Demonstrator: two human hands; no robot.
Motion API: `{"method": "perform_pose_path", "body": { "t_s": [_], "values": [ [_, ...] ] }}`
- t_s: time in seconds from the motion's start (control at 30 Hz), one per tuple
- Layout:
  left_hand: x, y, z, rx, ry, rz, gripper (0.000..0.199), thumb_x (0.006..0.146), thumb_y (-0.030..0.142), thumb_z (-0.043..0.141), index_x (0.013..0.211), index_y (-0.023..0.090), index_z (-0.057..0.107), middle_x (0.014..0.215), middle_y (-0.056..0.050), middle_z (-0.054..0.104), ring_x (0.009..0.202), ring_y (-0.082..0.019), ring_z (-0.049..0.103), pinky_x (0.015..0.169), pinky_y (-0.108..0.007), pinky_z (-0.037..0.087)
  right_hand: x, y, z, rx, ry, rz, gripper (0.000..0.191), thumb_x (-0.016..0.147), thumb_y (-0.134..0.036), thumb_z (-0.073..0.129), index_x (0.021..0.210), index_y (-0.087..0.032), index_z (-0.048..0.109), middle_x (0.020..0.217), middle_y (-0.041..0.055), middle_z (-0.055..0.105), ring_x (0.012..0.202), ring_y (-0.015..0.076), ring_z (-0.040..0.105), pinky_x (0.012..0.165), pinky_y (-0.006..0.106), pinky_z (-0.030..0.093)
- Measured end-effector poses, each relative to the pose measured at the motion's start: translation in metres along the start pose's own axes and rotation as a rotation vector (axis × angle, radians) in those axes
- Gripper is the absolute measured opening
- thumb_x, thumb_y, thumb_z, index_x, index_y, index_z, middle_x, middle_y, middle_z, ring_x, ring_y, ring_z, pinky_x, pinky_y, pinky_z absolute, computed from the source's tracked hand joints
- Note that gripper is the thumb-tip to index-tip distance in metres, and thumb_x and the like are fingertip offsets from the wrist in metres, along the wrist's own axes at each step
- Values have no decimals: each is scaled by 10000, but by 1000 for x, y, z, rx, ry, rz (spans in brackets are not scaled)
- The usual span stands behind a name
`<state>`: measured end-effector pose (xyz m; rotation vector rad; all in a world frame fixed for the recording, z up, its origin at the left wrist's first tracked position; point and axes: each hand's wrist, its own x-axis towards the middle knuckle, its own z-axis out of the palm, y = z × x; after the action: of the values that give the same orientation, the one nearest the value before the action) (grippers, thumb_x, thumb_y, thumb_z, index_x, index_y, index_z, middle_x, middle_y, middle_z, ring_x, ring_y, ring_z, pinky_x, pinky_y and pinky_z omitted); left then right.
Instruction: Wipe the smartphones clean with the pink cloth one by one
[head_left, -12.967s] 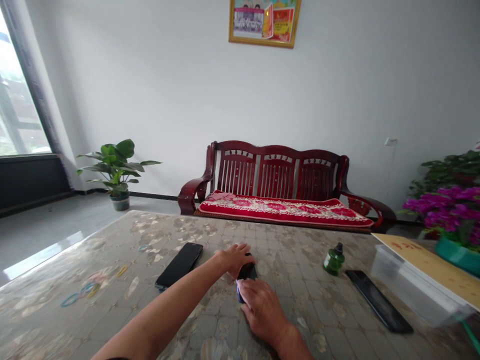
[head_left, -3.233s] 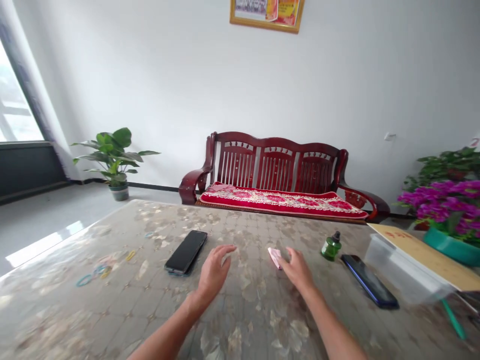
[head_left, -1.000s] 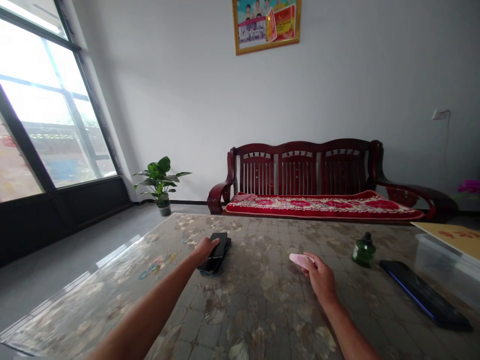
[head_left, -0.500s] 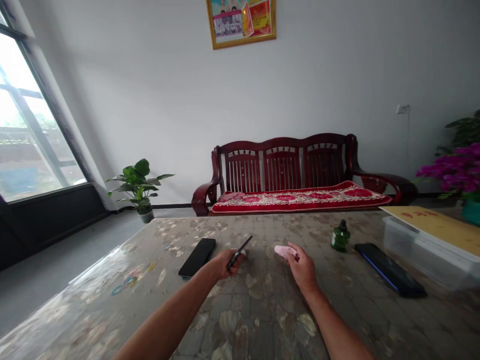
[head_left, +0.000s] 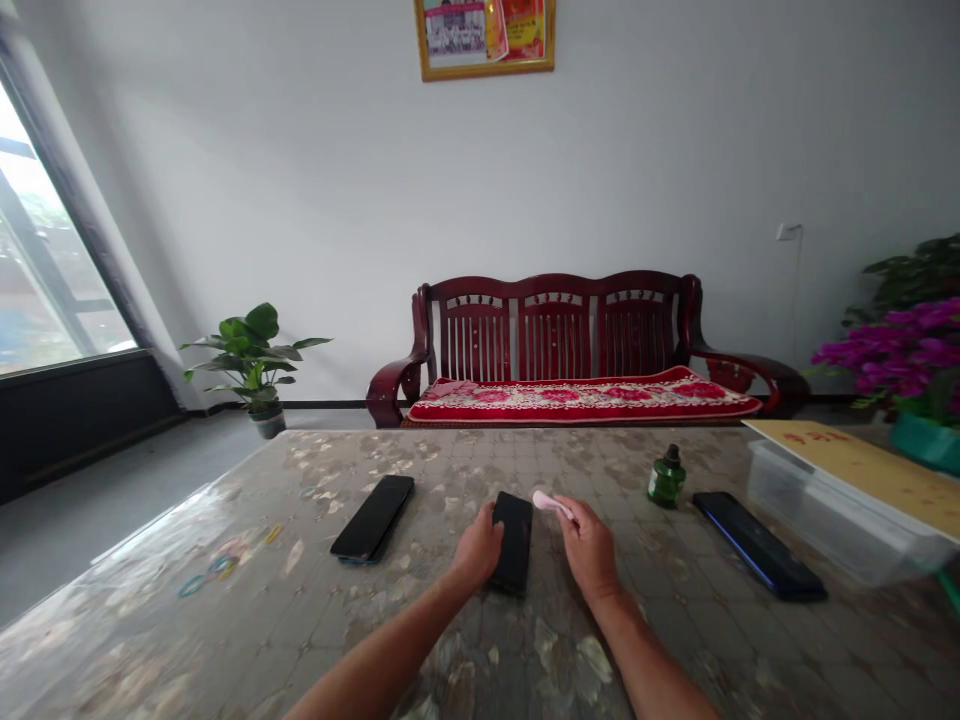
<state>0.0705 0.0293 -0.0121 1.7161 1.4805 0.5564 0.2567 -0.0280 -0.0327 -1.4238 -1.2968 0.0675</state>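
Note:
My left hand [head_left: 480,548] is closed on the left edge of a black smartphone [head_left: 514,545], whose dark screen faces up. The phone is low over the tabletop or resting on it; I cannot tell which. Between the thumb and fingers of my right hand [head_left: 589,548] is a small pale pink piece [head_left: 551,503], thin and soft-looking, its far end rounded. That piece points toward the phone's upper right corner, with a small gap between them. A second black phone [head_left: 373,518] lies left of my left hand, on top of something bluish that is mostly hidden.
On the patterned table [head_left: 315,640], coloured rubber bands [head_left: 217,568] lie at left. To the right are a green bottle [head_left: 666,480], a blue-edged phone [head_left: 759,548] and a clear plastic box [head_left: 832,515] under a tan sheet [head_left: 862,465]. A wooden bench [head_left: 555,330] stands beyond.
My left hand has turned the phone from edge-on to screen up and brought it right, nearer my right hand. The pink piece looks narrower now. The view has shifted slightly.

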Motion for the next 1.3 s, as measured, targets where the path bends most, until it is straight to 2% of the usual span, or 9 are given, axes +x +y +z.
{"method": "perform_pose_path", "body": {
  "t_s": [0.13,0.27,0.33,0.43,0.6,0.73,1.03,1.17,1.3],
  "values": [
    [-8,-4,-2,46,-21,78,567,849,164,551,1406,168,446,1276,-124,622,1229,-265,545,1030,-308,377,-6,-13,4,-48,-101,-178,337,899,-225,427,1059,-252,723,1037,60,741,959,186,692,863,305,548],
    [-20,-9,-3,67,-33,160,614,777,157,607,1375,160,471,1290,-133,567,1223,-269,519,1058,-306,361,-14,-32,10,-137,-277,-328,369,903,-151,462,1143,-302,698,1075,20,725,1028,171,669,909,297,533],
    [-28,-11,-4,87,-58,231,611,740,158,626,1337,165,492,1258,-125,547,1172,-265,531,1045,-313,379,-18,-41,12,-208,-362,-360,352,893,-139,505,1140,-298,700,1071,16,724,1039,183,657,919,311,527],
    [-40,-12,-6,74,-100,334,618,670,150,648,1274,183,518,1224,-104,514,1145,-252,521,1045,-308,388,-22,-47,12,-297,-407,-392,354,879,-116,528,1157,-256,696,1139,34,715,1115,227,617,995,385,486],
    [-56,-16,-13,65,-172,395,770,575,84,640,1324,160,480,1293,-124,461,1179,-257,504,1067,-283,374,-25,-51,12,-300,-478,-471,373,936,-133,466,1245,-237,649,1218,51,693,1130,216,623,1022,402,468],
    [-65,-19,-18,124,-161,382,770,619,111,633,1370,192,481,1327,-121,480,1222,-283,481,1093,-309,349,-26,-59,12,-325,-514,-465,376,944,-138,461,1259,-234,644,1219,62,688,1113,226,632,996,390,491],
    [-78,-14,-21,325,-129,373,698,740,181,641,1418,150,478,1326,-142,547,1215,-309,491,1089,-354,352,-31,-61,14,-325,-538,-421,407,942,-96,416,1264,-194,644,1232,74,674,1141,202,608,1002,321,482],
    [-83,-11,-18,457,-83,385,573,785,206,649,1346,136,555,1313,-136,571,1196,-317,496,1078,-385,371,-33,-60,17,-377,-556,-427,394,945,-103,412,1250,-178,650,1222,79,681,1123,203,613,990,332,476],
    [-80,-16,-18,461,-55,406,477,801,254,688,1263,156,623,1270,-124,605,1164,-307,527,1050,-379,405,-34,-60,19,-429,-565,-417,391,949,-120,409,1250,-184,651,1227,73,681,1118,210,610,993,340,461]
  ]
}}
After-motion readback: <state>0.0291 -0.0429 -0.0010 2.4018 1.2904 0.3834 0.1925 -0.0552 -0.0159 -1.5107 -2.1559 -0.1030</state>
